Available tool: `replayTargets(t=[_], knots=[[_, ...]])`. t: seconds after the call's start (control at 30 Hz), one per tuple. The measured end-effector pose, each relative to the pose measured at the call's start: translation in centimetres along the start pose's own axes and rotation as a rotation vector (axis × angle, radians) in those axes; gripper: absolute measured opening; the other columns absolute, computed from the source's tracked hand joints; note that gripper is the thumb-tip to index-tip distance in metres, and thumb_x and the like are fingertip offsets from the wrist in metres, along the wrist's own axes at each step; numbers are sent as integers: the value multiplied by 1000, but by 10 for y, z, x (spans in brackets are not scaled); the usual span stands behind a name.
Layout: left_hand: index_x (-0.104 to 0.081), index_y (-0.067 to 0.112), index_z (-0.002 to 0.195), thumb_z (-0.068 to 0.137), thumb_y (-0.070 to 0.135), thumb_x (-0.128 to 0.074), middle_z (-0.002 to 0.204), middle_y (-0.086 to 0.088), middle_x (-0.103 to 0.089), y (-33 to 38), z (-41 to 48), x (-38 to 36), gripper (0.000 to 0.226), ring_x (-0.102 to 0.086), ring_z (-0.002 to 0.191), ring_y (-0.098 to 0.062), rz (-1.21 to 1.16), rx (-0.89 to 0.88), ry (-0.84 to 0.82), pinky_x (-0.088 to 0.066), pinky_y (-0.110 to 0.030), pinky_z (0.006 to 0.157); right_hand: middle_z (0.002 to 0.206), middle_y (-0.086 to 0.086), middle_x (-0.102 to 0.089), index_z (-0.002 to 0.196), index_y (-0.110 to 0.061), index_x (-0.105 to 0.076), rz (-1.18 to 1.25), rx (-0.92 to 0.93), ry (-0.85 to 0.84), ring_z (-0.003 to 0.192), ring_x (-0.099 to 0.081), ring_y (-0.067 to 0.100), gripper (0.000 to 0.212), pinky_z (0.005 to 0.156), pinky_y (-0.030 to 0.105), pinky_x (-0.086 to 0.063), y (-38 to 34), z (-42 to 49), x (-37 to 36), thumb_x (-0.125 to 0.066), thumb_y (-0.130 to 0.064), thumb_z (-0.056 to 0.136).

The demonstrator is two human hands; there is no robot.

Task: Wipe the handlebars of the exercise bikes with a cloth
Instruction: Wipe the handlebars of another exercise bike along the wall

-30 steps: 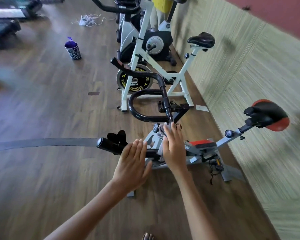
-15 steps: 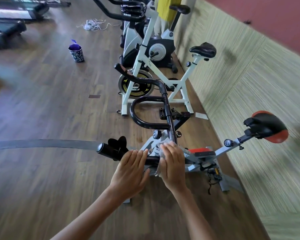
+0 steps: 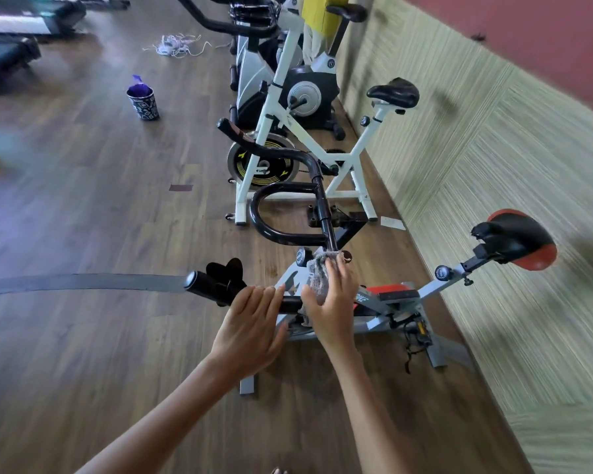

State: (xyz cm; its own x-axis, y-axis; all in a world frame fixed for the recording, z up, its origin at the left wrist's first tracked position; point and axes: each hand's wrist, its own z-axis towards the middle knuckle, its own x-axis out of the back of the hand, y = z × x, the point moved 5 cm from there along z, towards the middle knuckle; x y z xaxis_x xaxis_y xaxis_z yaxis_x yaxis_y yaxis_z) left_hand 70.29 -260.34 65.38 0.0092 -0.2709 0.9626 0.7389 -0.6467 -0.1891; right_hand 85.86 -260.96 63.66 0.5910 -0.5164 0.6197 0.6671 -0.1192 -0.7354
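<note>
The nearest exercise bike [image 3: 387,295] is grey with red trim and has black handlebars [image 3: 288,234] that curve away from me. My right hand [image 3: 332,299] presses a grey cloth [image 3: 317,273] around the handlebar's centre bar, just below its black stem. My left hand [image 3: 254,319] rests flat, fingers together, on the near grip [image 3: 209,285] of the same bar. The bar under both hands is hidden. A white exercise bike [image 3: 298,131] stands behind it, and a third bike with black handlebars [image 3: 226,25] stands further back.
A patterned cup [image 3: 144,102] with purple contents stands on the wooden floor to the left. A tangle of white cord [image 3: 175,46] lies further back. Treadmills [image 3: 14,32] fill the top-left corner. A woven-textured wall [image 3: 493,148] runs along the right.
My right hand with the cloth slid down the centre bar towards me, then back up towards the stem. My left hand stayed on the near grip.
</note>
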Motion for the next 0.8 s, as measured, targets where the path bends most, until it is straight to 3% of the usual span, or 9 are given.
replayTargets(t=[0.13,0.23,0.3,0.33,0.43,0.5,0.6,0.67,0.8], knots=[[-52,-3,134,102,40,-6,112,-13,-63,-1,-1,2,70,-58,102,-29,25,-31,12,-31,-41,104,152,12,-35,140,-3,-44,0,-1,25,142,-25,22,58,113,38,-31,-4,-2,7,-41,-29,88],[-51,-3,134,102,39,-9,111,-13,-64,-1,-1,4,68,-59,101,-29,32,-45,36,-32,-41,104,144,14,-45,135,0,-50,11,43,128,134,-34,19,45,112,20,-31,-3,0,24,-47,-2,90],[-53,-3,133,102,39,-10,111,-13,-64,0,-1,4,68,-59,102,-29,38,-45,39,-31,-41,104,141,17,-47,133,1,-51,-11,58,223,131,-37,23,43,111,12,-24,-2,12,38,-42,-4,91],[-53,-3,133,102,39,-10,111,-13,-64,-1,-1,4,68,-59,102,-29,39,-42,39,-31,-41,103,141,17,-46,133,0,-50,-21,50,243,132,-37,25,44,112,17,-25,-1,21,41,-38,-9,92],[-54,-3,132,101,40,-11,111,-13,-64,-1,-1,2,68,-59,102,-30,32,-35,33,-31,-41,103,147,15,-38,140,-6,-42,-98,9,79,135,-34,29,54,114,38,-32,-5,34,27,-27,-29,93],[-53,-3,133,101,42,-12,112,-13,-64,-1,-1,1,69,-58,103,-30,14,-29,20,-32,-41,104,159,13,-20,151,-10,-24,-120,-16,-103,146,-18,27,65,119,34,-18,-7,22,12,-21,-39,92],[-52,-2,134,101,44,-16,115,-13,-63,-1,-1,0,67,-58,105,-30,0,-9,14,-34,-42,105,163,5,9,155,-16,-6,-236,-10,-206,149,11,18,75,120,34,-9,-3,-3,8,-5,-51,89],[-51,-3,135,100,44,-21,120,-15,-62,0,-2,-2,66,-58,109,-30,-12,-1,2,-35,-43,107,162,5,13,155,-17,-8,-326,10,-256,146,19,18,73,120,36,-4,-2,-7,9,-1,-52,91],[-47,-4,140,99,45,-26,135,-17,-57,1,-3,-5,67,-55,121,-32,-21,30,-15,-30,-45,113,163,8,0,152,-16,-26,-447,67,-284,149,7,26,52,120,35,2,-8,32,1,-21,-35,104]])
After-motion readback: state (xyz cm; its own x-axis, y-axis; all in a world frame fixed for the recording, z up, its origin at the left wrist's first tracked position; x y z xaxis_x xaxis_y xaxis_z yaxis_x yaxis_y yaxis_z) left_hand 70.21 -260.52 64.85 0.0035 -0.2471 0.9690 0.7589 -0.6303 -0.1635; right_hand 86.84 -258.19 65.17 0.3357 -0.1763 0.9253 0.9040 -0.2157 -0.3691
